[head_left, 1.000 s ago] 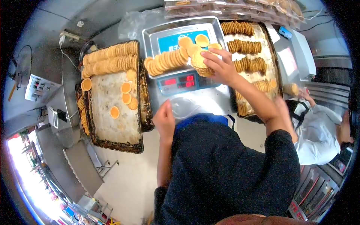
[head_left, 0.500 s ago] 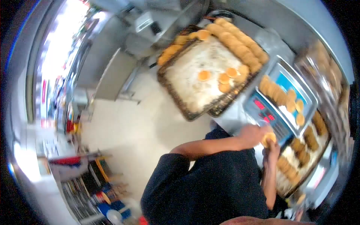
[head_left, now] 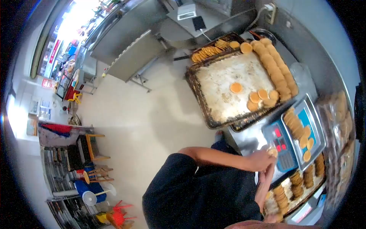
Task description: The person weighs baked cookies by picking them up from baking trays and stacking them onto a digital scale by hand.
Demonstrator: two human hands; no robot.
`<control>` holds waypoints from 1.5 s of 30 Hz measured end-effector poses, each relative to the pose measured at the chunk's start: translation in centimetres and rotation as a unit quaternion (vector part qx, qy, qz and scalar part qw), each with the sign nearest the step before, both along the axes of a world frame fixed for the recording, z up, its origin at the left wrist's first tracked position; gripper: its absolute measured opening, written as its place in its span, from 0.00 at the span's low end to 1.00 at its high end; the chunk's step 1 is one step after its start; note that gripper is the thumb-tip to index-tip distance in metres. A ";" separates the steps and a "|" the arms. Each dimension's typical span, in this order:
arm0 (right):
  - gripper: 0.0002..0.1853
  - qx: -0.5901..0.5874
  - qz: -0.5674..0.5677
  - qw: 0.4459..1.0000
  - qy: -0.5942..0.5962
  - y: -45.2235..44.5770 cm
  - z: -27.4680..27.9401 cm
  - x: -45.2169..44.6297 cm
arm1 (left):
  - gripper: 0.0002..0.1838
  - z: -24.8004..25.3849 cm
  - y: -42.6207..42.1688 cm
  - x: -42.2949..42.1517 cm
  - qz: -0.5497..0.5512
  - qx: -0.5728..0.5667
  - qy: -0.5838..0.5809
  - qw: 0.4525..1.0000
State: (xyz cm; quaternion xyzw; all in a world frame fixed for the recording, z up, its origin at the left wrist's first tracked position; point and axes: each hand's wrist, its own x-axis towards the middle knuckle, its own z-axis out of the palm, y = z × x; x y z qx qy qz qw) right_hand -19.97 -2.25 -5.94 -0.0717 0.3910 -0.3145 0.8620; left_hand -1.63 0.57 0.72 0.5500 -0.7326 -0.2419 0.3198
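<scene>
My left hand (head_left: 260, 160) comes in from the left, fingers closed at the near edge of the scale. A round golden cookie (head_left: 272, 152) shows at the fingertips, slightly blurred. Just below, my right hand (head_left: 271, 168) meets the left one with bent fingers, also at the cookie and partly hidden. Beyond the hands stands a blue digital scale (head_left: 284, 152) with red lit figures. It carries a metal tray (head_left: 317, 131) holding a row of cookies (head_left: 292, 123) and several loose ones.
A large worn baking tray (head_left: 219, 82) with stacked cookie rows (head_left: 271, 68) along one side overlaps another tray. More cookies stand in rows on a lower tray (head_left: 284, 184). Plastic-wrapped packs (head_left: 335, 126) line the right. Stools (head_left: 100, 175) and a metal table (head_left: 131, 55) stand left.
The view has swung, so the trays and scale sit lower and the large tray farther right. Both hands stay together at the cookie, which now shows beyond the left fingertips.
</scene>
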 end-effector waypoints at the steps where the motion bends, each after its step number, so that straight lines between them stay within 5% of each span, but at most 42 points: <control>1: 0.19 0.002 -0.037 0.989 0.146 0.5 2.7 3.0 | 0.14 -2.1 0.3 -0.6 0.012 -0.004 -0.006 1.000; 2: 0.20 -0.191 0.052 0.943 0.269 -0.2 -3.4 0.9 | 0.15 -5.4 0.6 -2.2 0.003 0.002 0.031 1.000; 3: 0.22 -0.373 0.134 0.838 0.375 -0.8 -9.7 -1.5 | 0.16 -7.3 0.8 -2.7 -0.008 0.008 0.071 0.997; 7: 0.22 -0.238 0.105 0.896 0.361 -0.2 -4.6 4.5 | 0.12 -3.2 2.1 -1.3 -0.136 -0.047 0.069 0.987; 9: 0.23 -0.223 0.114 0.897 0.365 -0.2 -4.4 5.4 | 0.19 -2.9 2.9 -2.0 -0.218 0.015 -0.040 0.975; 15: 0.24 -0.207 0.147 0.885 0.390 -2.2 -4.1 8.5 | 0.11 -3.7 2.5 -3.3 -0.166 -0.049 -0.021 0.985; 16: 0.24 -0.199 0.156 0.880 0.403 -2.8 -3.8 8.9 | 0.12 -3.7 2.0 -4.0 -0.168 0.054 0.007 0.984; 18: 0.24 -0.154 0.183 0.870 0.431 -3.8 -2.3 10.3 | 0.17 -5.4 1.8 -5.1 -0.153 0.087 0.029 0.984; 19: 0.25 -0.121 0.195 0.864 0.447 -4.2 -0.9 10.5 | 0.18 -9.2 2.5 -7.9 -0.023 0.118 0.149 0.982; 20: 0.27 -0.105 0.183 0.903 0.375 -4.7 -1.0 9.6 | 0.19 -12.9 3.1 -9.2 -0.004 0.111 0.076 0.991; 21: 0.31 -0.095 0.166 0.936 0.297 -4.4 -1.5 9.5 | 0.17 -7.5 1.7 -6.8 -0.052 0.181 -0.045 0.981; 22: 0.33 -0.224 0.111 0.940 0.232 -2.5 3.2 9.6 | 0.13 -5.4 1.3 -5.5 -0.049 0.040 0.015 0.998; 23: 0.31 -0.097 0.160 0.965 0.186 -4.8 -5.2 8.4 | 0.12 -2.3 0.9 -4.4 -0.042 0.036 -0.103 0.993; 25: 0.33 -0.179 0.136 0.957 0.185 -3.6 -6.1 7.9 | 0.15 -1.8 1.0 -3.7 -0.011 -0.055 -0.083 0.995; 31: 0.36 -0.098 0.092 0.984 0.121 -3.1 -10.1 8.4 | 0.17 -1.5 0.4 -3.7 -0.037 -0.004 -0.102 0.994; 33: 0.35 -0.244 0.090 0.959 0.110 -2.5 -15.3 7.0 | 0.16 -2.0 -0.1 -3.5 -0.034 -0.003 -0.119 0.992; 37: 0.22 -0.091 0.031 0.993 0.062 -1.6 -7.8 6.7 | 0.14 -2.3 -0.9 -2.8 -0.019 -0.005 -0.111 0.994; 45: 0.18 -0.266 0.178 0.923 0.211 -1.0 -7.6 5.0 | 0.12 -0.5 -0.6 -3.4 -0.064 0.086 -0.170 0.980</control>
